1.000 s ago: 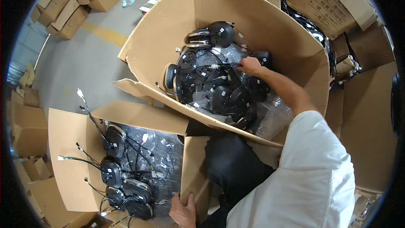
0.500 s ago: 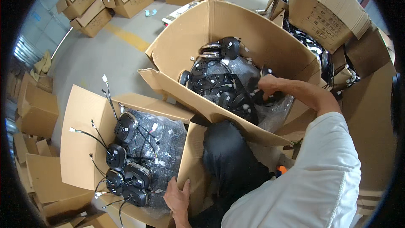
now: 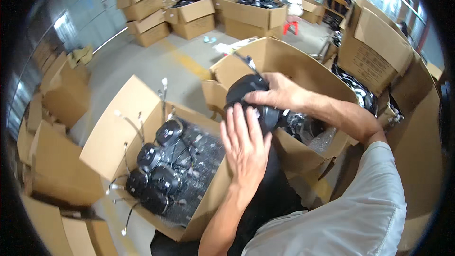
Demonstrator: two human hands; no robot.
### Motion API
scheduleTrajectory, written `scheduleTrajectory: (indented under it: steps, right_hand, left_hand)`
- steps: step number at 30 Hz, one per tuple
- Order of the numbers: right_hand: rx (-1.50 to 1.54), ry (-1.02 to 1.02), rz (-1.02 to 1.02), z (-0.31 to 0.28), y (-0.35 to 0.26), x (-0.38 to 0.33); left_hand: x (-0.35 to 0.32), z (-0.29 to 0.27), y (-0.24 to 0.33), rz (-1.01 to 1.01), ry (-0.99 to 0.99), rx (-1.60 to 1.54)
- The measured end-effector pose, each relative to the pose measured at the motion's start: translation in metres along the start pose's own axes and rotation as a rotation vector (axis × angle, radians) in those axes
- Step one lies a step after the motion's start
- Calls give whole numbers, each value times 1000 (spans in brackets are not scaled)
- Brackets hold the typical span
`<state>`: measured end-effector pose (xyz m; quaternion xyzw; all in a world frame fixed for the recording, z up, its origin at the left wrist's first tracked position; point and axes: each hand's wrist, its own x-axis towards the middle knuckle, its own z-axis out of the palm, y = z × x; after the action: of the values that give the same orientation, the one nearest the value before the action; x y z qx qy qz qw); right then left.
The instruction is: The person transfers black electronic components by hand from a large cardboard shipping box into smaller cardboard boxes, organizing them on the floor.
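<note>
Above the near edge of the larger carton point(image 3: 294, 61), my right hand point(image 3: 284, 92) is closed on a black rounded instrument gauge point(image 3: 244, 87) with a cable sticking up. A dark rounded part below it may be a second gauge; my hands partly cover it. My left hand point(image 3: 246, 147) lies against these parts with fingers stretched out, the tips touching. To the left, an open carton point(image 3: 208, 204) holds several black gauges point(image 3: 165, 180) along its left side, on clear bubble wrap point(image 3: 206, 161). Their cables, with white plugs, hang over that carton's edge.
Clear wrap point(image 3: 327, 140) and dark parts lie inside the larger carton. A tall carton point(image 3: 367, 61) stands at the right, and more cartons point(image 3: 61, 161) line the left. Further back are filled cartons point(image 3: 251, 16), a red stool point(image 3: 291, 27) and two seated people.
My right hand has come up out of the larger carton with a gauge. My left hand has left the left carton's edge and moved up to it. The view has tilted up.
</note>
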<state>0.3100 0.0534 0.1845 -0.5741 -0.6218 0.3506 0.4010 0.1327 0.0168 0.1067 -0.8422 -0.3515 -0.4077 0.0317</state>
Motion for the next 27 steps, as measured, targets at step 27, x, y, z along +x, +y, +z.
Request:
scheduleTrajectory:
  steps: [27]
  right_hand:
    - [304,-177,-303,259,-39,3]
  left_hand:
    - [-153,-111,-110,-1056,1221,-1678]
